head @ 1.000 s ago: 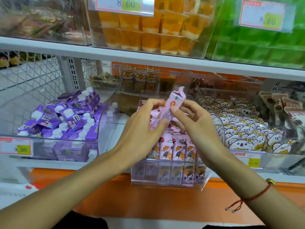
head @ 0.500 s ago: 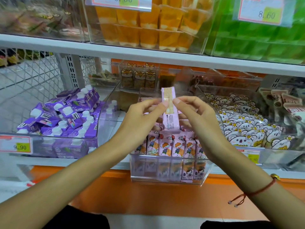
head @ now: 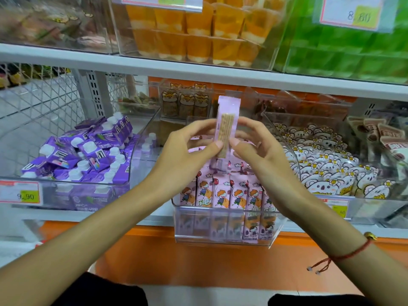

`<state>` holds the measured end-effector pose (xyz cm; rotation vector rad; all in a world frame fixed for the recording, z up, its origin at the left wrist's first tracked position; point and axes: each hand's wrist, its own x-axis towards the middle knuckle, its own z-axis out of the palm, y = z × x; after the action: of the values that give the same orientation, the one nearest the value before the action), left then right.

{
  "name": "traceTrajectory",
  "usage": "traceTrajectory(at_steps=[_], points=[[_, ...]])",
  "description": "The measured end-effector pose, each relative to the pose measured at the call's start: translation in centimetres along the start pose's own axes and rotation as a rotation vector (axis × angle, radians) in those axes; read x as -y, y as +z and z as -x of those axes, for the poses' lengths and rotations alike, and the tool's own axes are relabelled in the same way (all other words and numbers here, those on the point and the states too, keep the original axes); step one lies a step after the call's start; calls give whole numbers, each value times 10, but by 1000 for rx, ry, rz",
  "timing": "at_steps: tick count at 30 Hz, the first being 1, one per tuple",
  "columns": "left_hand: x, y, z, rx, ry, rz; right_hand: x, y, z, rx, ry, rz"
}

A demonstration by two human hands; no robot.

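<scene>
Purple drink cartons [head: 88, 151] with white caps lie heaped in the left bin [head: 143, 133], a clear one with a price tag [head: 21, 193] on its front. Koala-print packets [head: 326, 168] fill the right bin [head: 375, 208]. On the upper shelf [head: 66, 56], orange jelly cups [head: 198, 29] stand beside green packs [head: 353, 51].

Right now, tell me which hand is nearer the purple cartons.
Left. The left hand pinches the pink packet on the side facing the purple cartons; the right hand pinches its other side, farther from them.
</scene>
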<state>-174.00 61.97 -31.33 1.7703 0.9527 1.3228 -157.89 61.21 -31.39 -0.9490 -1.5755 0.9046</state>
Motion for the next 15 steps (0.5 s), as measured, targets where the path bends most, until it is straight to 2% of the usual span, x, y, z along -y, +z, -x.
traceTrajectory(at_steps=[4, 10, 15], points=[[3, -2, 1, 5, 55, -21, -1, -3, 0, -14, -109, 46], [9, -2, 2, 16, 40, -12, -4, -4, 0, 0, -152, 100], [7, 0, -2, -108, -13, 115, -6, -2, 3, 49, -105, 155]])
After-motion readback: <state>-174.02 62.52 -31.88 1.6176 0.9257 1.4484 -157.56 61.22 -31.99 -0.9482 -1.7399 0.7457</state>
